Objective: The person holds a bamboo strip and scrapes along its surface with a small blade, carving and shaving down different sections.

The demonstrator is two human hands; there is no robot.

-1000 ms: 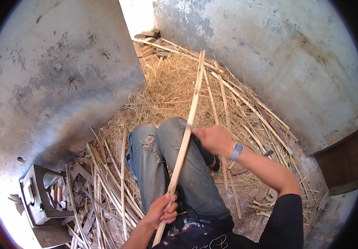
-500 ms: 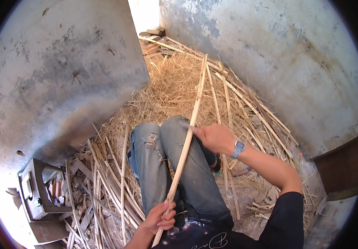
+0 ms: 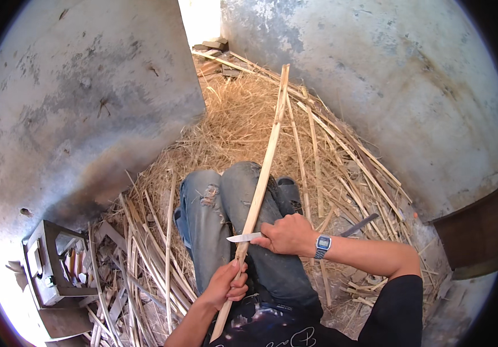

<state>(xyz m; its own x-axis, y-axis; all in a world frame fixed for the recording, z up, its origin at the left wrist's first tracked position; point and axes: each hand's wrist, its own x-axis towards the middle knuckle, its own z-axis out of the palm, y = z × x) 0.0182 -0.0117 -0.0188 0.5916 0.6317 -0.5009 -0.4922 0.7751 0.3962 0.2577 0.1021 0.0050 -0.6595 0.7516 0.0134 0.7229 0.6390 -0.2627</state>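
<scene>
A long pale split-bamboo strip (image 3: pixel 267 156) slants across my thighs, its far end raised over the shavings. My left hand (image 3: pixel 226 284) is closed round the strip near its lower end, close to my waist. My right hand (image 3: pixel 288 235) grips a knife (image 3: pixel 244 237), whose bright blade lies across the strip a little above my left hand and points left. The knife's handle is mostly hidden in my fist. Torn blue jeans (image 3: pixel 205 225) cover my legs beneath the strip.
Curly shavings (image 3: pixel 243 115) cover the floor ahead. Long strips (image 3: pixel 370 156) lie along the right wall (image 3: pixel 376 75), and more strips (image 3: pixel 150 248) lie at my left. A dark curved blade (image 3: pixel 360 224) rests at my right. An open box-like frame (image 3: pixel 58 266) stands at lower left.
My right hand has moved down the strip towards my left hand, and the knife blade now shows clearly. The strip's far end has risen slightly.
</scene>
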